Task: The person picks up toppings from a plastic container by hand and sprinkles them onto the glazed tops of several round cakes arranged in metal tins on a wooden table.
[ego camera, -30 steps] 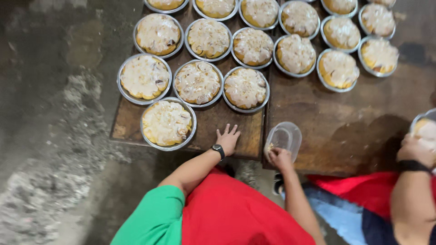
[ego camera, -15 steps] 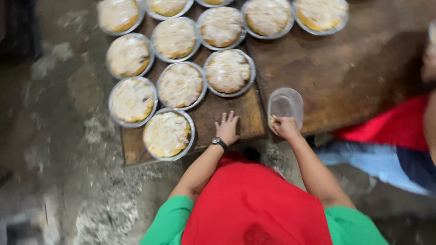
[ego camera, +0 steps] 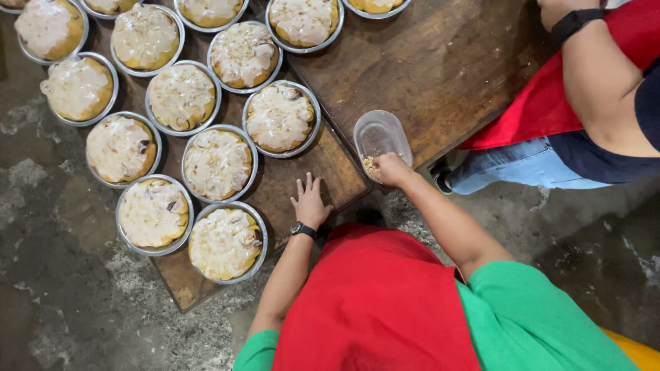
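Observation:
My left hand (ego camera: 309,201), with a black watch on the wrist, lies flat with fingers spread on the wooden board (ego camera: 337,172). It rests just right of the nearest round metal tin of pale-topped cake (ego camera: 227,242). My right hand (ego camera: 392,168) reaches into a clear plastic container (ego camera: 380,134) on the board. Its fingers are pinched around pale chopped crumbs (ego camera: 371,166) at the container's near edge. I wear green sleeves and a red apron.
Several more tins of topped cakes (ego camera: 280,118) fill the board in rows to the left and far side. A second dark wooden board (ego camera: 440,62) lies to the right. A co-worker's arm (ego camera: 598,75), red apron and jeans are at the upper right. Rough concrete floor (ego camera: 62,288) surrounds the boards.
The view has swung so the tins sit further left and the co-worker is at the upper right. My left hand stays flat on the board; my right hand stays at the container.

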